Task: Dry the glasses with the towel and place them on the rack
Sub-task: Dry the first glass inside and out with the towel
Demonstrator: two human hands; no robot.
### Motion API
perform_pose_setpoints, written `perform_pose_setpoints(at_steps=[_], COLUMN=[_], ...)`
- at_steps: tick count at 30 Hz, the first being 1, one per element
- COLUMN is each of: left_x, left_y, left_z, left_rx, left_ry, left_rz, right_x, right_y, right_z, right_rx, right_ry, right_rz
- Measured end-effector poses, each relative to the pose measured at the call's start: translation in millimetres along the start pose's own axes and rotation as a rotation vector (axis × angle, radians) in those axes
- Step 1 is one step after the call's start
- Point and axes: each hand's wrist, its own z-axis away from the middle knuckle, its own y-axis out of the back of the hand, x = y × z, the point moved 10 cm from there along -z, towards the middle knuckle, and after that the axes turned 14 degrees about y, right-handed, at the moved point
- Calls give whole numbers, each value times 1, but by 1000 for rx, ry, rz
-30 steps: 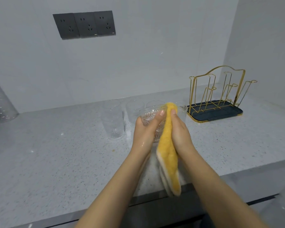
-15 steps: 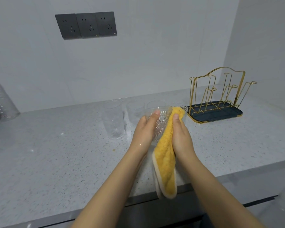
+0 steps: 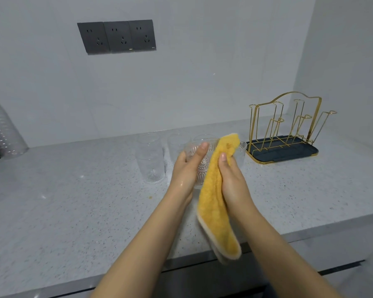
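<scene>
Barely begun: first glass in the hands, rack bare

Both hands meet above the surface (image 3: 52, 211) on one patterned glass (image 3: 199, 166). The left hand (image 3: 187, 171) grips that glass from its left side, fingers curled round the wall and the thumb lying up toward the rim. The right hand (image 3: 233, 179) holds the yellow towel (image 3: 213, 203) against the glass's right side, thumb pressing the cloth; its other fingers are hidden behind the towel, whose loose end hangs down below the hands. A wet sheen shows on the left wrist, so I judge the drying of this glass is under way, not finished.

Just left of the left hand stands a ribbed glass (image 3: 150, 160). Beyond the hands at least two more glasses (image 3: 177, 145) stand, partly hidden; their exact count is hard to tell. Well to the right of the right hand, the gold wire rack (image 3: 284, 125) carries nothing on its pegs. By this look no glass is placed yet, and every one remains to be dried and racked.
</scene>
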Motion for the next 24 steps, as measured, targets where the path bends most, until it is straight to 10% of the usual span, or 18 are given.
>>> perform_pose_setpoints(at_steps=[5,12,24], left_x=[-3,-2,1], left_y=[-8,-16,-20], left_z=[6,7,15], left_rx=[-22,-121,-64], left_ry=[-45,-63,-131], left_rz=[-15,-37,-136], right_x=[-7,25,9], right_y=[-2,18,13], right_z=[0,-5,-3], right_rx=[9,119,103], right_ry=[123,-281,-53], right_rz=[112,-129,62])
